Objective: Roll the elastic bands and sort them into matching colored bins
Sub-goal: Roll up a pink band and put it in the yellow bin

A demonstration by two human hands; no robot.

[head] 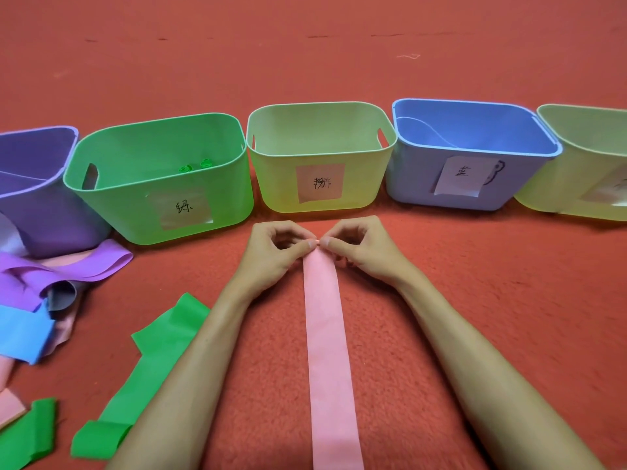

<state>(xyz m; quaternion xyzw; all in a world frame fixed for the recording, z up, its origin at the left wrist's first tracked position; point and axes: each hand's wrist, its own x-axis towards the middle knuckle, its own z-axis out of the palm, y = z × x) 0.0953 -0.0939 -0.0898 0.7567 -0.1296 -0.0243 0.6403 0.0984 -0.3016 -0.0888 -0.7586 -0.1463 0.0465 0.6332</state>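
A long pink elastic band (327,351) lies flat on the red carpet, running from the bottom edge up toward the bins. My left hand (276,254) and my right hand (361,251) both pinch its far end, thumbs and forefingers meeting over the band's top edge. Just beyond stands a pale yellow-green bin (268,178) with a pink label. To its left is the green bin (112,205), holding two small green rolls (195,166). A blue bin (414,178) sits to the right, a purple bin (40,218) at far left.
A loose pile of purple, blue and pink bands (40,293) lies at the left. A green band (149,364) stretches along the carpet beside my left forearm, another green piece (27,435) at bottom left. A further yellow-green bin (583,184) stands at the right edge.
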